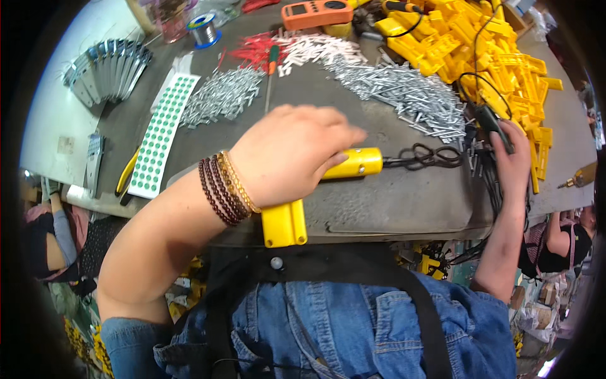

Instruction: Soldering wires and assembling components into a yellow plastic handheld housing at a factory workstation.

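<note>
The left hand (pixel 290 144) hides the middle of a yellow pistol-shaped casing (pixel 284 222) at the table's front edge (pixel 366 238) — its hold impossible to tell — as the right hand (pixel 517 155) grips a black cord fitting (pixel 488 122); tabletop (pixel 404 202) spreads between.

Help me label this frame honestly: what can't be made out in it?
All in the head view:
Yellow casing: upper end, and whether it joins the yellow tube, hidden by the left hand.
Screwdriver: tip, apparently behind the same hand.
Black item: lower end, covered by the right hand.
Red item: cut by the top edge.
</note>
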`<state>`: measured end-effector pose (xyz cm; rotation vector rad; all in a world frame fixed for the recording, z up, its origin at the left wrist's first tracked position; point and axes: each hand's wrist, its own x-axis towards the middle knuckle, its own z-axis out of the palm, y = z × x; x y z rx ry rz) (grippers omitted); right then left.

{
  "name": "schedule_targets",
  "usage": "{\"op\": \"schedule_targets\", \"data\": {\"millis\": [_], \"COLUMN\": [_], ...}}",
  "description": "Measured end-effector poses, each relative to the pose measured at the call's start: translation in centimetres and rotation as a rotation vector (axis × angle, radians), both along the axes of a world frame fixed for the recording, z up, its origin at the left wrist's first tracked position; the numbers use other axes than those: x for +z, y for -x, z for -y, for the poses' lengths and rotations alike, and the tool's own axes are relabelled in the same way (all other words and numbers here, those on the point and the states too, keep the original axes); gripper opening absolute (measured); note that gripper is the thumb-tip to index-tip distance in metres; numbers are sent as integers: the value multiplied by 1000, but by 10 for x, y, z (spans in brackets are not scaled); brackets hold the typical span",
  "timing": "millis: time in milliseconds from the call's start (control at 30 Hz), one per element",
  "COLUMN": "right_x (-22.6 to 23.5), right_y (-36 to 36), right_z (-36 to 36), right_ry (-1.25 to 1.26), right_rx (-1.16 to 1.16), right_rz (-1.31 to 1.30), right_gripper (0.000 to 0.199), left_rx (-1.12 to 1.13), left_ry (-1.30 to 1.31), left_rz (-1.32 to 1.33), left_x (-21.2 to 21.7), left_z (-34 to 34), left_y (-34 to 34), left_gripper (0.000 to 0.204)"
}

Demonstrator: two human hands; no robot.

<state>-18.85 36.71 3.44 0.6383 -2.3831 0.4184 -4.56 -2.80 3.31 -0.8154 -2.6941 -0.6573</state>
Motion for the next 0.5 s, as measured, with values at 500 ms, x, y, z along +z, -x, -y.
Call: {"op": "schedule_targets", "data": {"millis": [500], "right_x": [-20], "right_y": [13], "right_z": [-34], "right_ry": [-366], "right_rx": [-333], "right_rz": [-47], "right_gripper": [40], "left_rx": [-64], "left_ry": [-136], "left_rz": [405], "left_x": [14], "left_z": [37], "left_y": [-127], "left_gripper": [20]}}
